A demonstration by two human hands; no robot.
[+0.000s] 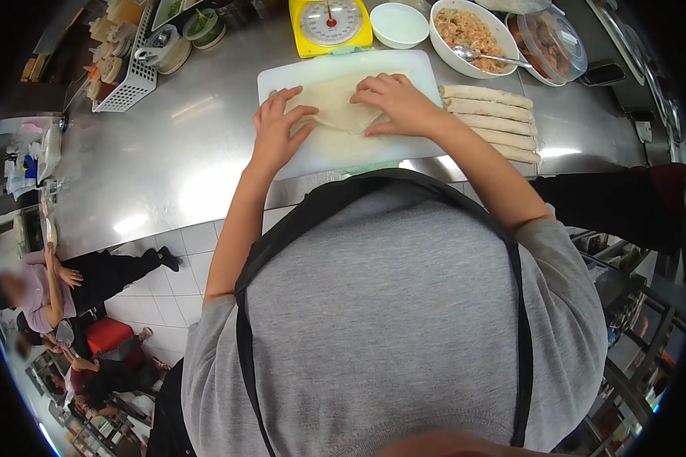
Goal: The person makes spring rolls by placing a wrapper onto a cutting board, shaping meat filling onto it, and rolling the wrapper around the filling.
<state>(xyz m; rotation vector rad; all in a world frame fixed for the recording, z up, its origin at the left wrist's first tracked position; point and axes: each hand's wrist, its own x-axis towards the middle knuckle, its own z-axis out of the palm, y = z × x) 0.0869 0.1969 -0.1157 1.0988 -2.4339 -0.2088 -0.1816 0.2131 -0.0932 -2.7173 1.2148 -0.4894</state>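
Note:
A thin pale wrapper sheet (331,95) lies on the white cutting board (270,80), with its near edge partly raised or folded. My left hand (278,126) is at the sheet's left side, fingers spread and fingertips touching it near the edge. On the other side, my right hand (396,107) rests over the sheet, fingers curved and thumb apart near its lower corner. Neither hand shows a clear grip. Several long pale rolls (492,122) lie side by side to the right of the board. What is under the sheet, if anything, is hidden.
Along the back stand a yellow scale (330,27), a pale bowl (400,27), a white bowl of chopped filling (465,38) with a spoon and a lidded container (549,46). A white basket (133,76) stands left. Other people (46,289) are far left.

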